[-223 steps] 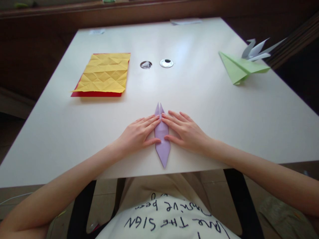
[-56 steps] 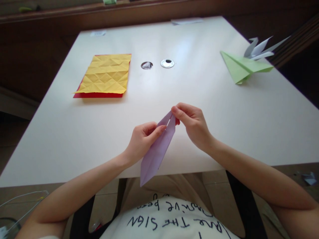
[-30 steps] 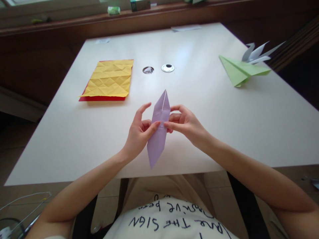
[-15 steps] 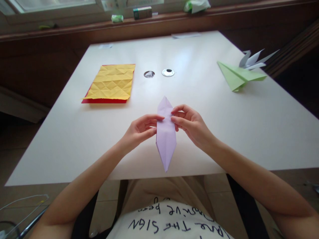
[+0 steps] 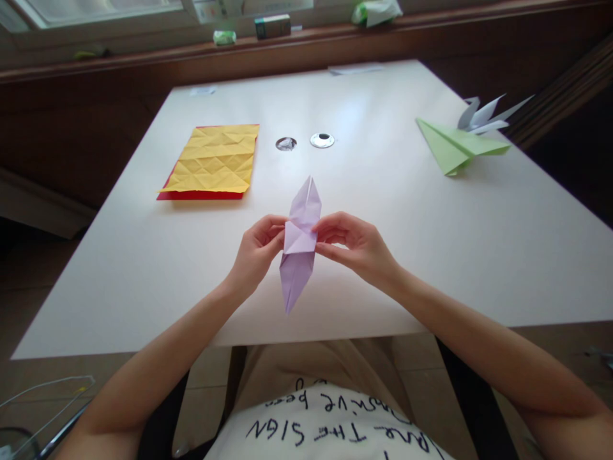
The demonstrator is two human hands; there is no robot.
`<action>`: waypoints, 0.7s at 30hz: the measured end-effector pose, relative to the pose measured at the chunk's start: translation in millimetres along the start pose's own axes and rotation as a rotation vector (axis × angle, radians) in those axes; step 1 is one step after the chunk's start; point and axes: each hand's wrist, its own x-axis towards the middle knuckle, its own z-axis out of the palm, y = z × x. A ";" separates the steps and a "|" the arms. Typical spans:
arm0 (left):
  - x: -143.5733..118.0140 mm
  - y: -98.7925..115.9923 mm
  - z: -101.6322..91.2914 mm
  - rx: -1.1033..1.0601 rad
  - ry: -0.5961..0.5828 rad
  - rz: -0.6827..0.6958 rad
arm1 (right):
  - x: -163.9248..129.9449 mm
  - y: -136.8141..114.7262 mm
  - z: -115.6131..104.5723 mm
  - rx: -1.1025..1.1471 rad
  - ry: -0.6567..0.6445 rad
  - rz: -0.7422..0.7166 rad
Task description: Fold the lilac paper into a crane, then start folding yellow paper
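A narrow, pointed piece of folded lilac paper is held just above the near edge of the white table. My left hand pinches its left side at the middle, and my right hand pinches its right side. A flap across the middle of the paper is folded up, showing a paler face. One tip points away from me and the other points down toward my lap.
A creased yellow sheet lies on a red sheet at the left. Two round cable holes sit mid-table. A green folded paper figure and a white one stand at the right edge. Small items line the window ledge.
The lilac paper left the table and was lifted in both hands, turned over and back. In the last half second a flap at its middle has been folded up.
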 end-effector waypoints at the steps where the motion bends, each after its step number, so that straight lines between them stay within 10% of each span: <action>1: -0.6 0.7 0.3 -0.005 -0.012 0.006 | 0.0 0.5 -0.1 -0.010 0.023 -0.010; 13: -5.9 1.3 3.0 0.020 -0.037 0.099 | -2.5 -2.6 1.2 -0.250 0.122 -0.197; 21: -6.6 -0.4 7.3 -0.048 -0.047 0.066 | -0.9 5.8 4.8 -0.056 0.132 -0.054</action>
